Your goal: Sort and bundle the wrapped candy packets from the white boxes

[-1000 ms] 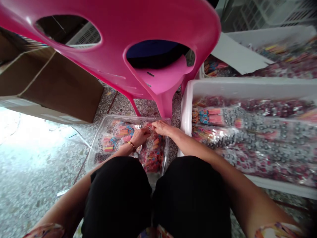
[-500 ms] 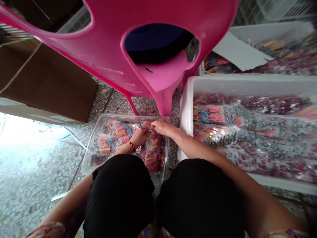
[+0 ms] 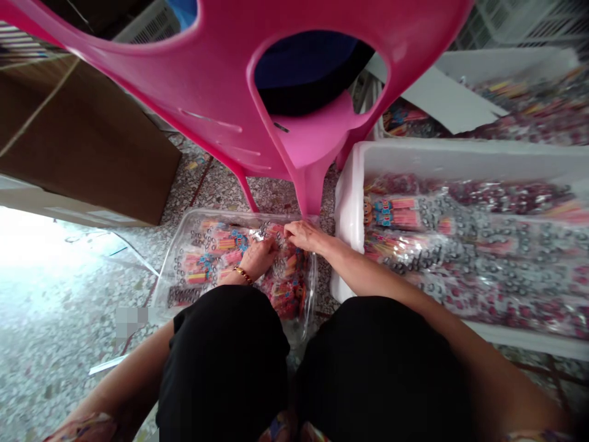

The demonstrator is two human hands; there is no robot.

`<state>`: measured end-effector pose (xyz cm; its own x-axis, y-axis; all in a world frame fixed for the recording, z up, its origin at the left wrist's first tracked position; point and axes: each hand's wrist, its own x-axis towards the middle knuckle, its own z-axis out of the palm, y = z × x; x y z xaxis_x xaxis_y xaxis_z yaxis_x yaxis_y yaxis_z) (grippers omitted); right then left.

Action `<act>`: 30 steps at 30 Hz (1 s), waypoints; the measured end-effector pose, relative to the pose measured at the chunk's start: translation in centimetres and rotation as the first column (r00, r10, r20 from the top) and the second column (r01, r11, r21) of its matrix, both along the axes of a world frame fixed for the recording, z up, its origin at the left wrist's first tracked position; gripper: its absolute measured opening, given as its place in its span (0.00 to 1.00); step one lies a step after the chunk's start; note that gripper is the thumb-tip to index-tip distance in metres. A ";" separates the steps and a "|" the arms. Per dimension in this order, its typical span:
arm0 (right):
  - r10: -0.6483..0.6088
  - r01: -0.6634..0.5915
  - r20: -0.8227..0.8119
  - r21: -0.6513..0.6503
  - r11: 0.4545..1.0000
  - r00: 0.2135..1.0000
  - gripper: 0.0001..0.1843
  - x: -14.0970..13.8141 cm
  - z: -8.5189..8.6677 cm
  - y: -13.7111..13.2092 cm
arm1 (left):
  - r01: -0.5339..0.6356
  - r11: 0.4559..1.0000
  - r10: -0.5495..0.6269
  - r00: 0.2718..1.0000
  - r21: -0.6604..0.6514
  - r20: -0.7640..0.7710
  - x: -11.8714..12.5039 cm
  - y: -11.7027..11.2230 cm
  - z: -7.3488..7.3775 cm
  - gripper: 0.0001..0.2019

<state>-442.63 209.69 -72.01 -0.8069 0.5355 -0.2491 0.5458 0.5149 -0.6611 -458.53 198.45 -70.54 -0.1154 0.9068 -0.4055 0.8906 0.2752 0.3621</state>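
Note:
A shallow clear plastic tray (image 3: 177, 230) stands on the floor before my knees. It holds rows of clear-wrapped packets (image 3: 197, 268) with pink and yellow strips, blue lettering and dark round pieces. My left hand (image 3: 259, 256), with a beaded bracelet on its wrist, is over the middle of the tray with fingers curled down onto a packet. Close beside it on the right, my right hand (image 3: 301, 235) pinches at the packets near the tray's far right corner. Both sets of fingertips are close together, and what exactly lies between them is partly hidden.
A pink plastic chair (image 3: 221, 104) stands just beyond the tray. To the right, a white foam box (image 3: 348, 209) holds long rows of similar packets, with another filled foam box (image 3: 510, 59) behind it. A brown carton (image 3: 92, 141) stands at the left on the speckled floor.
The view has shifted slightly, so the chair and boxes appear a little further right. My hands stay at the same packets, the right one fractionally further from the left.

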 end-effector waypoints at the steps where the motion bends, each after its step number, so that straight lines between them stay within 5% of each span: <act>1: -0.014 0.015 -0.035 0.020 1.000 0.999 0.14 0.0 0.1 0.0 | -0.019 1.000 0.019 1.000 0.009 0.014 0.0 0.0 -0.2 0.04; 4: 0.009 -0.004 -0.105 0.050 0.999 0.994 0.13 -0.2 0.4 -0.1 | -0.071 0.997 0.069 0.994 0.019 0.085 0.0 -0.1 -0.7 0.06; 9: 0.142 -0.141 0.002 0.073 0.987 0.990 0.13 -0.1 0.6 -0.6 | -0.098 0.993 0.089 0.988 0.066 0.123 -0.4 -0.6 -1.3 0.10; 14: 0.124 -0.127 0.035 0.091 0.988 0.992 0.15 0.0 0.6 -0.8 | 0.011 0.991 -0.021 0.997 0.137 0.072 -0.3 -1.0 -1.1 0.03; 30: 0.153 -0.158 0.088 0.059 0.986 0.984 0.16 0.2 0.5 -0.6 | -0.018 1.000 0.018 1.000 0.005 -0.001 0.9 0.2 -1.1 0.09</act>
